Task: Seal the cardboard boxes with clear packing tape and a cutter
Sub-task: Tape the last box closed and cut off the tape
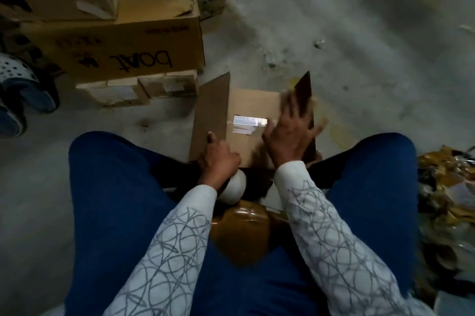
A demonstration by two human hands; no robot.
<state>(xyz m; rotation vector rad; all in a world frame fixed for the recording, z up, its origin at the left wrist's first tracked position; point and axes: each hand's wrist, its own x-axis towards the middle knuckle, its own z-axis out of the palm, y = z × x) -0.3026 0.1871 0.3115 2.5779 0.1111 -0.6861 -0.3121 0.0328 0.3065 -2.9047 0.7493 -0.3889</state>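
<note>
- Cardboard box (252, 102): on the floor between the knees, side flaps raised, tape strip (250, 121) across the top.
- Right hand (290, 133): fingers spread, blurred, at the strip's 3 o'clock; we see nothing held.
- Left hand (221, 161): curled round a white roll (234, 184) at the box's 7 o'clock.
- Stacked boxes (123, 53): 10 o'clock.

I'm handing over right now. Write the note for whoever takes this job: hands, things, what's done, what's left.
Left hand: grips a white roll, thumb at the left flap.
Right hand: open, fingers spread, blurred, by the right flap.
Box: on the floor between the knees, both flaps upright.
Done: a short tape strip across the inner panel.
Left: probably fold the flaps shut, tape the seam, cut. Cutter not in view.
</note>
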